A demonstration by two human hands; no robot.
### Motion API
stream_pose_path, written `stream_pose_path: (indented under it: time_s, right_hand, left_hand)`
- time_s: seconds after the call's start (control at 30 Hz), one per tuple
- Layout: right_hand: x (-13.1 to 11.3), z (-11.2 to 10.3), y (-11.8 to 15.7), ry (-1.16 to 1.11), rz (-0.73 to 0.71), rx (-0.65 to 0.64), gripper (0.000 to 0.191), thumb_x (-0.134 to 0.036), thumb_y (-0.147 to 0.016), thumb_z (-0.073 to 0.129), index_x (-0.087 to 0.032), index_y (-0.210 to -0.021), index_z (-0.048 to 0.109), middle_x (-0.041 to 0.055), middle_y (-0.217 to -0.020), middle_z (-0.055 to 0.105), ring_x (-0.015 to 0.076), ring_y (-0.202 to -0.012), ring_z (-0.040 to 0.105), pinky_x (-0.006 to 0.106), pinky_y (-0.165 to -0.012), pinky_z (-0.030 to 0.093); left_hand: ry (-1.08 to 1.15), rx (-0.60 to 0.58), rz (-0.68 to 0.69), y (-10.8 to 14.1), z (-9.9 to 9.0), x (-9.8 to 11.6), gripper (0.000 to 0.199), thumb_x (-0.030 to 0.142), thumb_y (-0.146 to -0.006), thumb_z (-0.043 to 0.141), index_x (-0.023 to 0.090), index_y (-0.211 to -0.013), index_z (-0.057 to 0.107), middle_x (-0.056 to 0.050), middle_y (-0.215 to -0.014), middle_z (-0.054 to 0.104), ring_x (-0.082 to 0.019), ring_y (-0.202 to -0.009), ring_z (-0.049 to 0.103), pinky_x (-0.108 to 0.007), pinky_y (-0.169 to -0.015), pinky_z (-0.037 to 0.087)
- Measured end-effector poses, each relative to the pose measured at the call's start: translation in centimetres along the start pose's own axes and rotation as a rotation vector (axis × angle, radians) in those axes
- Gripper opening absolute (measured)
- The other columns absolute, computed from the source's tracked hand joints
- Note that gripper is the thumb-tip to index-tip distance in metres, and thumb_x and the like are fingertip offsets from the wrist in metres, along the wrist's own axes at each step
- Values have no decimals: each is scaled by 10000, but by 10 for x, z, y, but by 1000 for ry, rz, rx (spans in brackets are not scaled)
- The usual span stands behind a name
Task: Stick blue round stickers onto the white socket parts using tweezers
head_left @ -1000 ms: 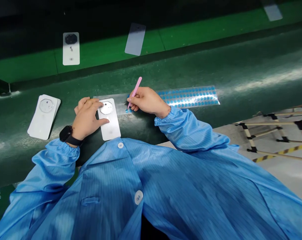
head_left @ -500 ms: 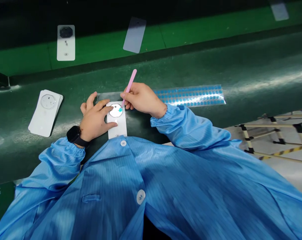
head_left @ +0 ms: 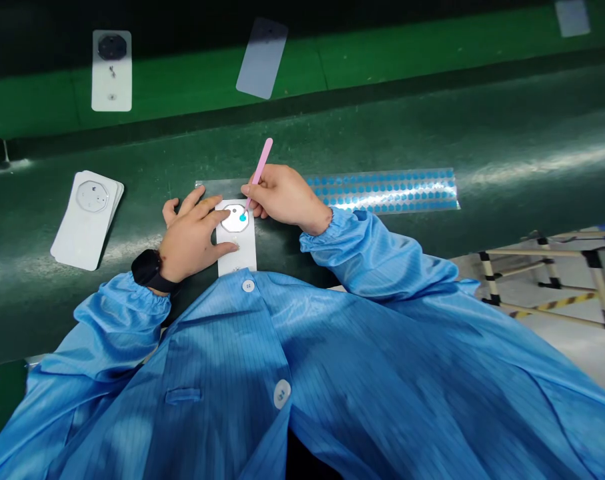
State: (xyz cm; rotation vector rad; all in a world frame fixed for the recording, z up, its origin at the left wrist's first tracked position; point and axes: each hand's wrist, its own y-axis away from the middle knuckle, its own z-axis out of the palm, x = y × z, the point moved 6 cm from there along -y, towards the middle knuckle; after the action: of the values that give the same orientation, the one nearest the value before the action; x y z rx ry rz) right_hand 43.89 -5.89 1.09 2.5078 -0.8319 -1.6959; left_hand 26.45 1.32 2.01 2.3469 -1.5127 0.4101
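Note:
A white rounded panel (head_left: 236, 253) with an octagonal outline and small holes lies in front of my body, its lower end meeting my coat. My left hand (head_left: 189, 230) is spread, index finger and thumb resting on the panel's left part. Pink tweezers (head_left: 263, 160) are pinched in my right hand (head_left: 285, 197), slanting down to the panel. At their tip, a small blue round sticker (head_left: 243, 217) sits within the octagon, on its right side. Whether the tips still grip the sticker, I cannot tell.
A clear sheet of blue dot stickers (head_left: 382, 190) extends right from behind my right hand. Stacked white panels (head_left: 79, 227) lie at left. On the green strip behind are another marked panel (head_left: 112, 83), a plain panel (head_left: 262, 60) and a pale card (head_left: 572, 17).
The view has shifted slightly, so the panels at the back and left sit a little differently in the picture. Both hands keep nearly the same pose, with the tweezers still at the blue sticker.

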Motion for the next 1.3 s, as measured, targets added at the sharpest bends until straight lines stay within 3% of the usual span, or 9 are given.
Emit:
stream_pose_path:
  time_s: [0.4,0.93,1.3]
  right_hand:
    - [-3,1,0,19,-48,0,256,-206,-1046,689,-201,-794,647,36,-704,726,197,-664,747,365,-777,668]
    - [-2,0,0,108,-96,52,217,-209,-1018,711,-217,-819,623,38,-763,752,241,-885,795,326,-845,614]
    - [-2,0,0,118,-130,69,211,-196,-1001,739,-218,-829,618,39,-792,760,248,-949,797,311,-878,588]
  left_hand:
    - [-8,4,3,1,0,0,493,438,-869,902,320,-1339,810,-138,-1639,662,-504,-1652,399,-739,-1230,283]
    - [-80,6,-11,3,-3,1,526,472,-877,895,320,-1374,813,-176,-1534,655,-548,-1522,396,-697,-1059,373]
    - [-98,-37,99,-1,-3,9,361,414,-933,826,359,-1288,853,-155,-1471,680,-504,-1451,410,-677,-1019,374]
